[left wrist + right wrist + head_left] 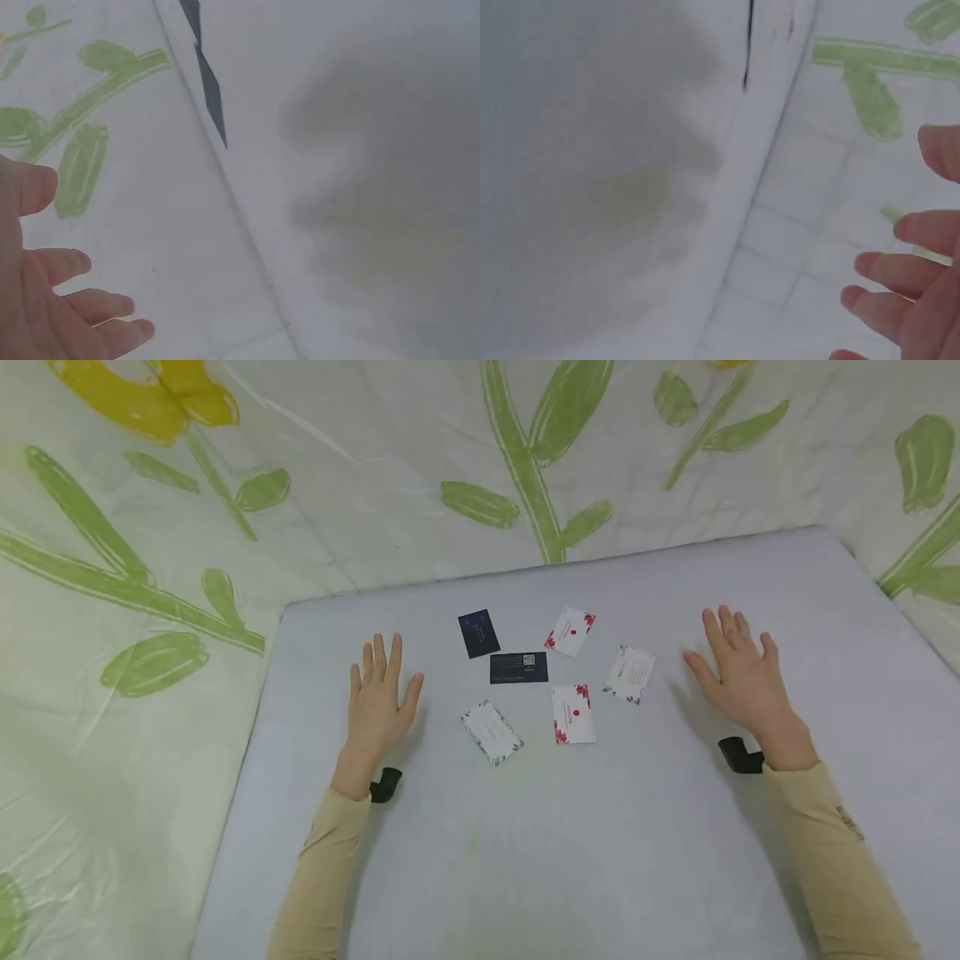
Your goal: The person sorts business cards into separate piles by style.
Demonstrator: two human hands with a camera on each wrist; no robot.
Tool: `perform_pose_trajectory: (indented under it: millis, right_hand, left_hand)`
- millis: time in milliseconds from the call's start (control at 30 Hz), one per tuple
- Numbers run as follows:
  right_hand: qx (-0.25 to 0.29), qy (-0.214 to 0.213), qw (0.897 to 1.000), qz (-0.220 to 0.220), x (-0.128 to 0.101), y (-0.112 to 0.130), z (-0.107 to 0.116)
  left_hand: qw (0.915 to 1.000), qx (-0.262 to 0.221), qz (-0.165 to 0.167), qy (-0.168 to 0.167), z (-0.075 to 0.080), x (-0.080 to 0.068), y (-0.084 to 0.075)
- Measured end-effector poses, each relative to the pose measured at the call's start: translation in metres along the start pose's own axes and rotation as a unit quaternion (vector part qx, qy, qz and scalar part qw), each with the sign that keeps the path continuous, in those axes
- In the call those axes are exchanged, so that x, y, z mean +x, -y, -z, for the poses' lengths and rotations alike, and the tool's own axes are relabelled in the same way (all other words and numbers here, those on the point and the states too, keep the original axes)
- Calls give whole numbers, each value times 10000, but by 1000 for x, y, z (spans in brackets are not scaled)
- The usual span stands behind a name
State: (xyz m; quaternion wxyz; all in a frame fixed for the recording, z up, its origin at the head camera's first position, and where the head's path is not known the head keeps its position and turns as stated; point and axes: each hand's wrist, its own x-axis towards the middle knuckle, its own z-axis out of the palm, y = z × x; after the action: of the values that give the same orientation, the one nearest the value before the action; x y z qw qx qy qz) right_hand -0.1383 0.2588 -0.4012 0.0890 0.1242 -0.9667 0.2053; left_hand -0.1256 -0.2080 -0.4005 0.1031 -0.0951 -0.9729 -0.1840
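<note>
Several business cards lie scattered on a pale grey table (600, 843). Two are dark: one navy card (478, 632) and a black card with a QR code (518, 667). Two white cards carry red flowers (570, 631) (573, 714). Two more white cards have leafy borders (491, 732) (630, 674). My left hand (377, 697) hovers flat and open left of the cards, fingers straight. My right hand (738, 672) is open to their right, holding nothing. In the left wrist view my fingers (71, 307) show at the lower left; a dark card (210, 94) appears edge-on.
A white sheet printed with green leaves and yellow flowers (150, 527) covers the wall behind and the surface left of the table. The table's far edge (570, 564) meets this sheet. Black wrist-camera mounts (385, 783) (740, 755) sit at both wrists.
</note>
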Motion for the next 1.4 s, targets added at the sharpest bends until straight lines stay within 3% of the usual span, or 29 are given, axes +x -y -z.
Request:
perform_pose_trajectory:
  millis: [67, 133, 233, 333, 567, 667, 767, 933, 1133, 1267, 1400]
  right_hand:
    - [123, -765, 9966, 279, 1, 12, 0]
    - [334, -1484, 9867, 574, 3, 28, -1]
    - [745, -1872, 9759, 844, 6, 54, -4]
    - [1132, -1498, 9780, 905, 7, 82, -10]
    - [1767, 403, 9801, 813, 9, 147, -43]
    - [1595, 1108, 9786, 677, 9, 169, -62]
    - [1093, 1575, 9797, 592, 8, 189, -78]
    - [335, 1774, 9824, 477, 4, 208, -98]
    - [-351, 1619, 9859, 220, -1, 220, -114]
    - [-605, 1579, 9853, 226, -1, 221, -119]
    - [-551, 1738, 9829, 253, 2, 215, -120]
  left_hand:
    - [9993, -188, -178, -275, 5, 1, -6]
    - [9969, -450, -385, -516, 11, 3, -13]
    - [9917, -962, -708, -484, 17, 7, -24]
    - [9851, -1358, -1051, 64, 20, 13, -35]
    - [9588, -1433, -1932, 1513, 5, 26, -47]
    - [9467, -1367, -2193, 1925, -5, 28, -48]
    - [9373, -1162, -2330, 2318, -15, 29, -47]
    - [9281, -784, -2426, 2713, -26, 28, -47]
    - [9223, -375, -2680, 2759, -31, 24, -44]
    - [9244, -331, -2714, 2660, -31, 22, -43]
    - [9306, -515, -2462, 2661, -32, 20, -40]
